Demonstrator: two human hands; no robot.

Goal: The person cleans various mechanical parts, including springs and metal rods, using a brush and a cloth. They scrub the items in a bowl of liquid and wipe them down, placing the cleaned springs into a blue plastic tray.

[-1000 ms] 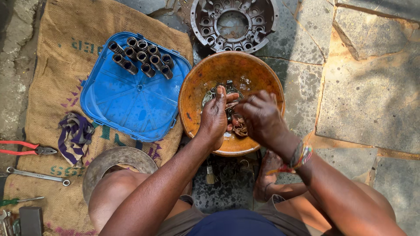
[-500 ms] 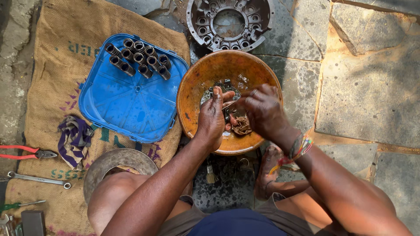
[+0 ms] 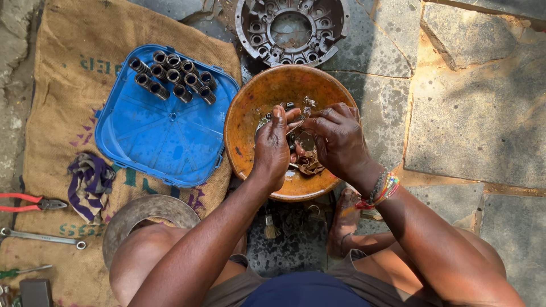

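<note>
Over the round, rust-orange metal bowl we see both hands meet. Our left hand pinches a small dark metal part upright at its fingertips; our right hand, equally near, curls onto it from the bowl's right.

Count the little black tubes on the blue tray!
About 12 tubes, clustered in rows at the blue tray's far corner; they overlap, so some may be hidden.

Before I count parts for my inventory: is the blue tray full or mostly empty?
Mostly empty. The blue tray holds only a cluster of dark metal cylinders at its far corner; the remaining floor is bare.
</note>
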